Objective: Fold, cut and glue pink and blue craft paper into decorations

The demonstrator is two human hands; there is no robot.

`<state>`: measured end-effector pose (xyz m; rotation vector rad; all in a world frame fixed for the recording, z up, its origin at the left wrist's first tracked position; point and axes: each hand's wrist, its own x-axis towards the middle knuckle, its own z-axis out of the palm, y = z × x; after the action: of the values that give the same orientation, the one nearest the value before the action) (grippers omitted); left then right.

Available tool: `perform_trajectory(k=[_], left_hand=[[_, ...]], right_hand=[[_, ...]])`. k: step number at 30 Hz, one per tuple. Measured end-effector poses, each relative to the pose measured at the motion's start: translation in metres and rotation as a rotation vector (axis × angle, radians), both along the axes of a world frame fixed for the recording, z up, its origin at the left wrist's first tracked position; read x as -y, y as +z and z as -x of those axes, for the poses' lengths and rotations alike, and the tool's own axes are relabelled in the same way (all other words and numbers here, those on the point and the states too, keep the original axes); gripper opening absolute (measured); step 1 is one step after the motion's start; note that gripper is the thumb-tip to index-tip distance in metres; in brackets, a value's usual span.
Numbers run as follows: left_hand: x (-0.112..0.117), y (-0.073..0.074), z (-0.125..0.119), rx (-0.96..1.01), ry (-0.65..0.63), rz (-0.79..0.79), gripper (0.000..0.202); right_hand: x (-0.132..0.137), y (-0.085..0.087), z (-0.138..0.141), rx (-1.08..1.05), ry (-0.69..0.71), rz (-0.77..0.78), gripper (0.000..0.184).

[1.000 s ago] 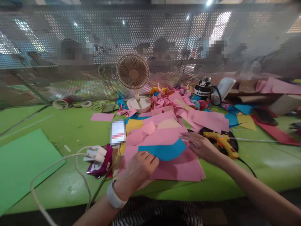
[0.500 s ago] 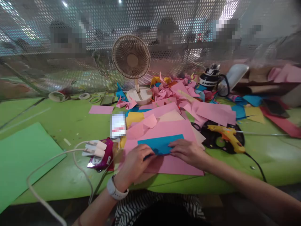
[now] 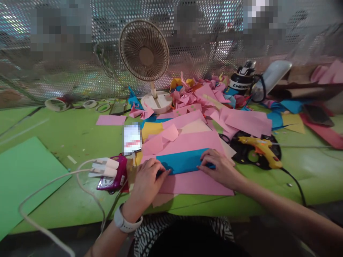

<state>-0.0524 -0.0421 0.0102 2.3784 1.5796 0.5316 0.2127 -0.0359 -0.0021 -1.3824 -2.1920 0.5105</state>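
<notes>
A strip of blue paper (image 3: pixel 182 161), apparently folded, lies across a large pink sheet (image 3: pixel 198 185) in front of me. My left hand (image 3: pixel 150 178) pinches its left end, thumb along the near edge and fingers on top. At the right end my right hand (image 3: pixel 218 167) grips the strip the same way, fingers curled over it. More pink paper (image 3: pixel 193 141) lies under and beyond the strip. A folded pink piece (image 3: pixel 160 141) rests just past it on the left.
A yellow glue gun (image 3: pixel 259 148) lies on a black mat at right. To the left are a purple power strip (image 3: pixel 114 175) with white plugs, a lit phone (image 3: pixel 132 138) and a green sheet (image 3: pixel 29 182). A fan (image 3: pixel 146 55) stands behind, beside heaped paper scraps (image 3: pixel 187 98).
Both hands have moved apart along the blue strip, the left leftward and the right rightward, so more of its middle shows. The camera view has shifted slightly.
</notes>
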Motion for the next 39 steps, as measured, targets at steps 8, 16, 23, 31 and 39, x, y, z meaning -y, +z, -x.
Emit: perform_trajectory(k=[8, 16, 23, 31, 39], left_hand=[[0.007, -0.001, 0.013, -0.178, 0.108, -0.123, 0.026], [0.035, 0.014, -0.017, -0.221, 0.158, -0.436, 0.022], [0.045, -0.014, -0.056, -0.225, -0.267, -0.178, 0.083], [0.046, -0.015, -0.053, -0.173, -0.211, -0.112, 0.08], [0.044, -0.018, -0.055, -0.225, -0.208, -0.114, 0.079]], right_hand=[[0.003, -0.002, 0.0, 0.053, -0.049, 0.004, 0.015], [0.002, -0.005, -0.001, 0.055, -0.035, -0.015, 0.015], [0.001, -0.01, -0.002, 0.042, -0.031, -0.046, 0.013], [0.0, -0.008, -0.003, 0.029, -0.029, -0.024, 0.014], [-0.002, -0.007, -0.003, 0.05, -0.025, -0.014, 0.015]])
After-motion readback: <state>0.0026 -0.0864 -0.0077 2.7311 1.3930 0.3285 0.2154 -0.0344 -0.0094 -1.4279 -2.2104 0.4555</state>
